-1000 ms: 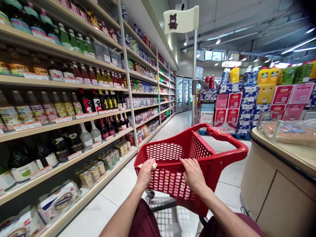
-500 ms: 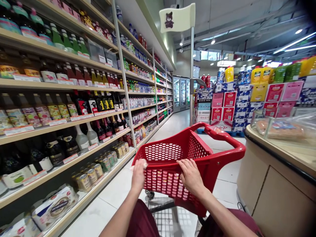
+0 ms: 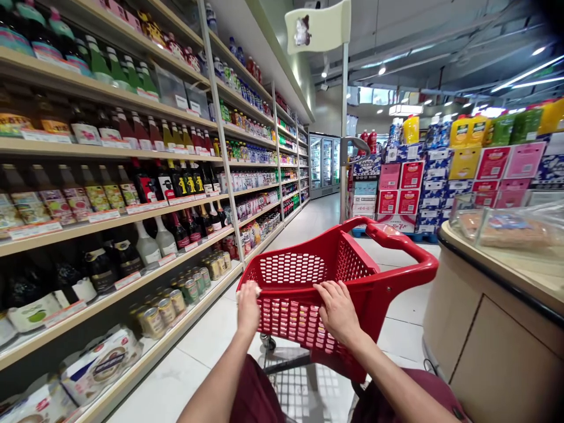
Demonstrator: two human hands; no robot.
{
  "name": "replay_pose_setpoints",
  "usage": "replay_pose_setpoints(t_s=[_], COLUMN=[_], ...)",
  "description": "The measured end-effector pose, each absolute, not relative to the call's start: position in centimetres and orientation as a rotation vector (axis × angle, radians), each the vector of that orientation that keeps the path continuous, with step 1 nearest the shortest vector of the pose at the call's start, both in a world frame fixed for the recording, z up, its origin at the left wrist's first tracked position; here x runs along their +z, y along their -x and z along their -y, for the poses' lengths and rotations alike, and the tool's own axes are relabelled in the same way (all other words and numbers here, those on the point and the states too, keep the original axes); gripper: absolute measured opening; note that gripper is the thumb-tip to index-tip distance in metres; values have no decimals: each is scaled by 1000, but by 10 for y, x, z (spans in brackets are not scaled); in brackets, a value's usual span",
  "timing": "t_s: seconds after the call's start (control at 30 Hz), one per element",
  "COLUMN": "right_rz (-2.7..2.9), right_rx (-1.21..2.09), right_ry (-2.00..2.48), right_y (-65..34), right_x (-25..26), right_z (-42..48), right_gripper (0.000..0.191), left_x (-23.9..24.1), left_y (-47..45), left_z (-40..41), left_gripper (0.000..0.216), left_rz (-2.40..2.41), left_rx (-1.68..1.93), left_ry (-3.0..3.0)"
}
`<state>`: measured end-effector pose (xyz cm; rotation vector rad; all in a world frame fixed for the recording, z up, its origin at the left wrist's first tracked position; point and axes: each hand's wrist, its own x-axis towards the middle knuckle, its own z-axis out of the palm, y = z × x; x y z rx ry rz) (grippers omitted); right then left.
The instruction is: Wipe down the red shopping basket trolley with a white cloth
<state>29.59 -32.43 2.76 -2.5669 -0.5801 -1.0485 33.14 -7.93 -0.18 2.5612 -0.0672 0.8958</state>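
A red plastic shopping cart (image 3: 291, 317) stands crosswise in front of me, its basket bare inside as far as I can see. My left hand (image 3: 249, 305) is at the cart's left end, closed on a small white wad (image 3: 258, 291) that looks like a cloth or tissue. The wad is against the top rim, mostly hidden by the fingers. My right hand (image 3: 338, 311) grips the near rim around its middle, fingers over the edge and the palm against the perforated side.
Shelves of bottles (image 3: 145, 135) and cans (image 3: 167, 305) run along the left. A rounded counter (image 3: 480, 294) with a packaged item (image 3: 502, 229) stands close on the right. Stacked drink cartons (image 3: 400, 188) are behind the cart. A pole (image 3: 344, 117) carries a pale flag (image 3: 317, 29).
The view has shifted very slightly. My left hand has moved a touch to the right along the rim, while my right hand and the cart stay nearly in place.
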Motion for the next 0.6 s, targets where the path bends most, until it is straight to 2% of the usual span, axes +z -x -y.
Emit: replay_pose_setpoints(t_s=[0.2,0.4,0.6], right_rz=[611,588,613], right_rx=[-1024,-1051,-1042], right_ry=[2552,2539,2559], right_y=[-295,-295,-295], right_x=[30,28,29], right_z=[325,321,324], right_gripper=[45,40,42], left_x=[-11,-12,-10], left_y=[-339,-331,-334], left_z=[129,88,135], left_gripper=[56,48,52], left_rz=[515,-22,495], left_rx=[874,970,852], left_ry=[-2580,-2545,-2542])
